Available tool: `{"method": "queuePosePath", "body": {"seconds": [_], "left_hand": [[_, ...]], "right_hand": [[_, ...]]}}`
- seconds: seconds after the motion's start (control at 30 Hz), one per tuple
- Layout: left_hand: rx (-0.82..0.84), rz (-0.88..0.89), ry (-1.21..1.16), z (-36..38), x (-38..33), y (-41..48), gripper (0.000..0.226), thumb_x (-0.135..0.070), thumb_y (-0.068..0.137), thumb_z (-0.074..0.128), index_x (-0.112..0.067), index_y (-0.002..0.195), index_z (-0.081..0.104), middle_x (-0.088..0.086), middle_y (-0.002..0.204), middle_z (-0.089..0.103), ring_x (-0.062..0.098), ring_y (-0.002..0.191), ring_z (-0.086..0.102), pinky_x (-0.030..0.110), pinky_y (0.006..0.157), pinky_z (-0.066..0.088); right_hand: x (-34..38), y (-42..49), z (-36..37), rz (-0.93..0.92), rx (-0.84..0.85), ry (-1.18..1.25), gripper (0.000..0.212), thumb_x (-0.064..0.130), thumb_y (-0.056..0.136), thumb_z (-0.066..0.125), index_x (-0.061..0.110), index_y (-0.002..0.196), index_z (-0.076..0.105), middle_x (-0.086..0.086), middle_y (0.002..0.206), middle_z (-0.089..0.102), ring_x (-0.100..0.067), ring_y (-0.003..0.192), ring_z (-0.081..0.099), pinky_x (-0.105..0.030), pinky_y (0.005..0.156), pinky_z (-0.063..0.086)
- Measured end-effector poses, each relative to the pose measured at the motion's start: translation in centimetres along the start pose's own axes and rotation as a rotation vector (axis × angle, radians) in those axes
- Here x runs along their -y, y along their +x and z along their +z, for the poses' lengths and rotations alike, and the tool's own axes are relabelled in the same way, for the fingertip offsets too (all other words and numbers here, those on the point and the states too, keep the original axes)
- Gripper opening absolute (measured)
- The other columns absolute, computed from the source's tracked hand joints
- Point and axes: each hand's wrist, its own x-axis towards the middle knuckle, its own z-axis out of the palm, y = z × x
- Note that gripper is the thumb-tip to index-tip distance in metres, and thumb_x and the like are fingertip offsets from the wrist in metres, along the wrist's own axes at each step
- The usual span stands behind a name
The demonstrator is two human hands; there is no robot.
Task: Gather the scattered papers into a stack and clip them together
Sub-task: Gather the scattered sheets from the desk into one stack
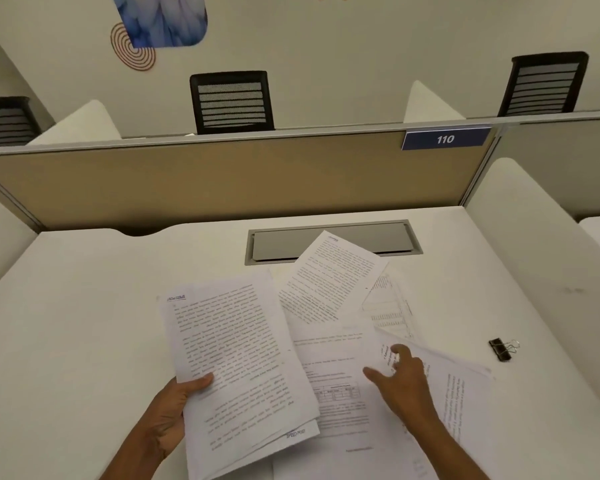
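My left hand grips a small stack of printed sheets by its left edge, held just above the white desk. Loose printed papers lie fanned out to the right of the stack, overlapping one another. My right hand rests on those loose papers with its fingers spread, fingertips pressing a sheet that lies at the right. A black binder clip with silver handles sits alone on the desk, right of all the papers.
A grey cable-tray flap is set into the desk behind the papers, partly covered by one sheet. A tan partition with a "110" sign closes the back. White side dividers flank the desk. Black chairs stand beyond.
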Motion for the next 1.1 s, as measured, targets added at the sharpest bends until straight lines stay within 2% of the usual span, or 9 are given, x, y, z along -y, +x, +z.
{"method": "queuePosePath", "body": {"seconds": [0.1, 0.2, 0.27, 0.47, 0.6, 0.7, 0.83, 0.97, 1.1], "left_hand": [[-0.037, -0.015, 0.012, -1.1, 0.4, -0.2, 0.049, 0.010, 0.093, 0.058, -0.002, 0.141, 0.056, 0.026, 0.135, 0.065, 0.046, 0.120, 0.061, 0.058, 0.100, 0.051], [-0.059, -0.021, 0.085, -1.5, 1.3, -0.6, 0.045, 0.009, 0.095, 0.057, 0.001, 0.139, 0.056, 0.027, 0.130, 0.066, 0.044, 0.110, 0.064, 0.055, 0.087, 0.058], [-0.074, -0.036, 0.107, -1.7, 2.0, -0.7, 0.047, 0.008, 0.094, 0.060, 0.003, 0.140, 0.055, 0.029, 0.132, 0.065, 0.043, 0.109, 0.065, 0.054, 0.094, 0.053], [-0.073, -0.054, 0.131, -1.7, 2.3, -1.1, 0.041, 0.007, 0.094, 0.061, 0.003, 0.135, 0.059, 0.021, 0.110, 0.073, 0.038, 0.096, 0.069, 0.046, 0.083, 0.055], [-0.023, -0.083, 0.054, -2.6, 1.8, -1.8, 0.028, 0.008, 0.093, 0.061, -0.004, 0.117, 0.069, 0.018, 0.098, 0.081, 0.035, 0.082, 0.078, 0.045, 0.063, 0.064], [0.028, -0.115, -0.024, -3.6, 1.8, -2.2, 0.038, 0.007, 0.085, 0.067, -0.002, 0.121, 0.070, 0.022, 0.116, 0.077, 0.039, 0.096, 0.077, 0.050, 0.073, 0.065], [0.116, -0.156, -0.073, -4.4, 2.2, -2.4, 0.042, 0.006, 0.078, 0.070, 0.000, 0.119, 0.074, 0.026, 0.124, 0.073, 0.044, 0.103, 0.075, 0.053, 0.076, 0.064], [0.190, -0.197, -0.056, -4.0, 2.7, -2.9, 0.044, 0.008, 0.075, 0.076, 0.001, 0.119, 0.075, 0.027, 0.126, 0.071, 0.046, 0.105, 0.073, 0.052, 0.075, 0.063], [0.253, -0.212, -0.018, -2.6, 2.6, -3.8, 0.067, 0.003, 0.051, 0.096, -0.003, 0.116, 0.077, 0.026, 0.128, 0.071, 0.047, 0.110, 0.071, 0.053, 0.080, 0.062]], "right_hand": [[-1.4, -1.2, 1.0, 0.048, 0.084, -0.276, 0.106, 0.047, 0.077, 0.084, 0.020, 0.157, 0.021, -0.016, 0.150, 0.034, -0.036, 0.144, 0.034, -0.055, 0.109, 0.045], [-1.4, -2.4, 2.6, 0.027, 0.062, -0.417, 0.109, 0.047, 0.078, 0.083, 0.022, 0.158, 0.013, -0.011, 0.148, 0.031, -0.031, 0.142, 0.033, -0.056, 0.107, 0.045], [-1.2, -2.6, 3.1, 0.016, 0.032, -0.395, 0.107, 0.042, 0.079, 0.084, 0.021, 0.157, 0.015, -0.011, 0.146, 0.033, -0.030, 0.139, 0.036, -0.053, 0.105, 0.047], [-1.5, -3.4, 3.6, -0.008, -0.038, -0.020, 0.096, 0.011, 0.084, 0.082, 0.013, 0.159, 0.022, -0.017, 0.148, 0.048, -0.035, 0.133, 0.053, -0.049, 0.110, 0.049], [-2.0, -3.7, 2.3, 0.004, 0.016, 0.263, 0.059, 0.001, 0.088, 0.075, 0.009, 0.142, 0.053, -0.014, 0.135, 0.066, -0.032, 0.117, 0.066, -0.049, 0.103, 0.055], [-2.4, -3.3, 0.6, 0.004, 0.094, 0.407, 0.036, 0.000, 0.091, 0.071, 0.007, 0.126, 0.067, -0.012, 0.117, 0.076, -0.030, 0.098, 0.076, -0.052, 0.089, 0.063], [-2.4, -2.8, -1.1, -0.010, 0.153, 0.621, 0.028, -0.004, 0.091, 0.071, 0.010, 0.115, 0.073, -0.011, 0.104, 0.082, -0.032, 0.090, 0.080, -0.040, 0.072, 0.066], [-2.0, -2.8, -0.9, -0.015, 0.238, 0.746, 0.028, -0.003, 0.090, 0.072, 0.010, 0.115, 0.073, -0.012, 0.107, 0.081, -0.034, 0.095, 0.079, -0.044, 0.077, 0.066], [-0.8, -3.4, 0.2, -0.040, 0.275, 0.773, 0.028, -0.001, 0.089, 0.074, 0.011, 0.115, 0.073, -0.014, 0.105, 0.082, -0.035, 0.094, 0.079, -0.043, 0.077, 0.066]]}}
